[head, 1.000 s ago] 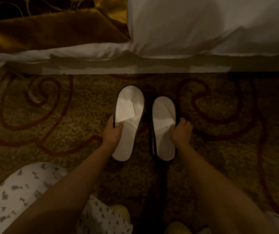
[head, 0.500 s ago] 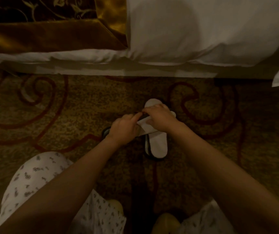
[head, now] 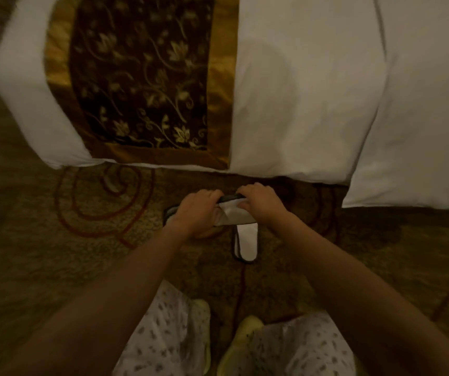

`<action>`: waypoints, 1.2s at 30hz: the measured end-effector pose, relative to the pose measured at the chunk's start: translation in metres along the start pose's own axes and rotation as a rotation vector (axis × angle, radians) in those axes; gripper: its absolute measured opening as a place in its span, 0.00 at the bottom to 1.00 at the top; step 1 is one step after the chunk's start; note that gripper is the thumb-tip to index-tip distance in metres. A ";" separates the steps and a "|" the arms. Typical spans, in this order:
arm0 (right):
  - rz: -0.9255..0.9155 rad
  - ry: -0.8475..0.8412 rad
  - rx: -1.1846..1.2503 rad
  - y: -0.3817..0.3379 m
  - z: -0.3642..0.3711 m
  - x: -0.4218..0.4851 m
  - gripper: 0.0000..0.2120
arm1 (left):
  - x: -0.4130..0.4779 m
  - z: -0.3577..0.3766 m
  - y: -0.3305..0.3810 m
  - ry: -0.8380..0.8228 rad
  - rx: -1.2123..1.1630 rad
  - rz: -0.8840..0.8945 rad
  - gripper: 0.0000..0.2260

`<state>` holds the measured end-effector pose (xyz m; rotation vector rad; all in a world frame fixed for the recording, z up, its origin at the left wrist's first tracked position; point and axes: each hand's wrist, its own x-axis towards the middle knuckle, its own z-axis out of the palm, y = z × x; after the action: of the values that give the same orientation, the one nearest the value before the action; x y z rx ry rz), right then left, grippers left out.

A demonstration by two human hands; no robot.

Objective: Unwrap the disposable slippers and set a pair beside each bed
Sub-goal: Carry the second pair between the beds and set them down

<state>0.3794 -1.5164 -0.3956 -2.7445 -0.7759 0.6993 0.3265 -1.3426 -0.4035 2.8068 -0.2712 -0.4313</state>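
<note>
Two white disposable slippers with dark soles are on the patterned carpet beside the bed. One slipper is lifted and turned crosswise; my left hand grips its left part and my right hand grips its right part, fingers curled over the dark sole edge. The other slipper lies flat on the carpet below it, its heel toward me and its toe end hidden under the held one.
The bed has white linen and a brown and gold floral runner. A white pillow or duvet corner hangs at the right. My legs in patterned trousers and yellow shoes are at the bottom.
Both slippers lay side by side with a hand on each. Now both hands hold the left slipper turned crosswise over the other. The camera has risen, showing more of the bed.
</note>
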 end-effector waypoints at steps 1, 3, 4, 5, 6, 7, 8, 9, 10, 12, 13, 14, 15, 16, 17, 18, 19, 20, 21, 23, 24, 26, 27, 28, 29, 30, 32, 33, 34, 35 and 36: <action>-0.010 0.010 0.015 -0.010 -0.022 -0.007 0.14 | -0.007 -0.023 0.003 0.009 0.000 -0.005 0.13; -0.034 0.027 0.036 -0.032 -0.063 -0.019 0.13 | -0.021 -0.068 0.008 0.026 -0.005 -0.015 0.13; -0.051 0.032 0.032 -0.043 -0.083 -0.025 0.13 | -0.028 -0.089 0.010 0.030 -0.009 -0.018 0.13; -0.072 0.033 0.020 -0.055 -0.103 -0.029 0.13 | -0.036 -0.110 0.012 0.038 -0.016 -0.023 0.13; -0.088 0.028 0.010 -0.066 -0.120 -0.033 0.14 | -0.043 -0.129 0.014 0.047 -0.027 -0.028 0.13; -0.098 0.020 0.011 -0.078 -0.137 -0.037 0.14 | -0.051 -0.148 0.014 0.060 -0.040 -0.033 0.13; -0.109 0.015 0.015 -0.091 -0.155 -0.040 0.14 | -0.060 -0.169 0.013 0.075 -0.049 -0.040 0.13; -0.118 0.013 0.014 -0.106 -0.173 -0.042 0.14 | -0.069 -0.190 0.011 0.087 -0.051 -0.048 0.14; -0.128 0.019 0.007 -0.120 -0.190 -0.043 0.14 | -0.077 -0.210 0.008 0.099 -0.045 -0.056 0.15; -0.151 0.038 -0.027 -0.148 -0.222 -0.041 0.13 | -0.090 -0.247 -0.002 0.126 -0.014 -0.063 0.15; -0.163 0.050 -0.041 -0.162 -0.236 -0.039 0.13 | -0.096 -0.265 -0.009 0.139 -0.007 -0.065 0.15; -0.175 0.062 -0.047 -0.176 -0.249 -0.036 0.13 | -0.101 -0.281 -0.016 0.154 -0.006 -0.072 0.16; -0.187 0.078 -0.055 -0.190 -0.261 -0.033 0.13 | -0.106 -0.296 -0.023 0.175 -0.007 -0.083 0.16; -0.199 0.097 -0.070 -0.203 -0.272 -0.029 0.13 | -0.111 -0.310 -0.030 0.199 -0.007 -0.097 0.17; -0.208 0.113 -0.092 -0.216 -0.283 -0.025 0.12 | -0.116 -0.323 -0.038 0.219 -0.008 -0.111 0.18; -0.219 0.121 -0.116 -0.229 -0.292 -0.021 0.12 | -0.122 -0.334 -0.046 0.234 -0.010 -0.125 0.18; -0.233 0.123 -0.135 -0.241 -0.301 -0.017 0.12 | -0.128 -0.345 -0.053 0.249 -0.010 -0.134 0.18; -0.248 0.121 -0.146 -0.253 -0.309 -0.013 0.12 | -0.133 -0.354 -0.060 0.263 -0.007 -0.139 0.18; -0.262 0.118 -0.149 -0.264 -0.317 -0.009 0.12 | -0.137 -0.364 -0.068 0.275 -0.002 -0.141 0.18; -0.291 0.121 -0.152 -0.284 -0.331 0.001 0.12 | -0.145 -0.384 -0.082 0.299 0.001 -0.155 0.18; -0.309 0.125 -0.153 -0.293 -0.337 0.007 0.12 | -0.148 -0.393 -0.090 0.311 0.000 -0.168 0.18; -0.346 0.130 -0.157 -0.311 -0.350 0.021 0.12 | -0.152 -0.410 -0.105 0.330 0.006 -0.202 0.17; -0.364 0.134 -0.159 -0.319 -0.355 0.030 0.12 | -0.152 -0.417 -0.114 0.340 0.015 -0.217 0.17; -0.381 0.139 -0.164 -0.328 -0.361 0.040 0.12 | -0.153 -0.425 -0.123 0.349 0.025 -0.230 0.17; -0.398 0.142 -0.174 -0.337 -0.366 0.050 0.11 | -0.153 -0.432 -0.132 0.357 0.033 -0.244 0.16; -0.415 0.142 -0.183 -0.345 -0.371 0.062 0.11 | -0.152 -0.438 -0.142 0.364 0.039 -0.257 0.16; -0.449 0.141 -0.188 -0.363 -0.382 0.088 0.11 | -0.148 -0.453 -0.165 0.375 0.053 -0.279 0.15; -0.470 0.143 -0.188 -0.372 -0.387 0.103 0.11 | -0.146 -0.460 -0.177 0.378 0.059 -0.290 0.15; -0.495 0.148 -0.191 -0.381 -0.391 0.117 0.11 | -0.144 -0.468 -0.189 0.379 0.061 -0.309 0.15; -0.521 0.155 -0.194 -0.392 -0.396 0.133 0.11 | -0.141 -0.477 -0.202 0.383 0.054 -0.335 0.15; -0.544 0.158 -0.195 -0.402 -0.401 0.148 0.11 | -0.139 -0.486 -0.215 0.386 0.043 -0.364 0.15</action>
<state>0.5118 -1.1254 0.0213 -2.5124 -1.5284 0.3004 0.3811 -0.9862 0.0108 2.9046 0.3189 0.0517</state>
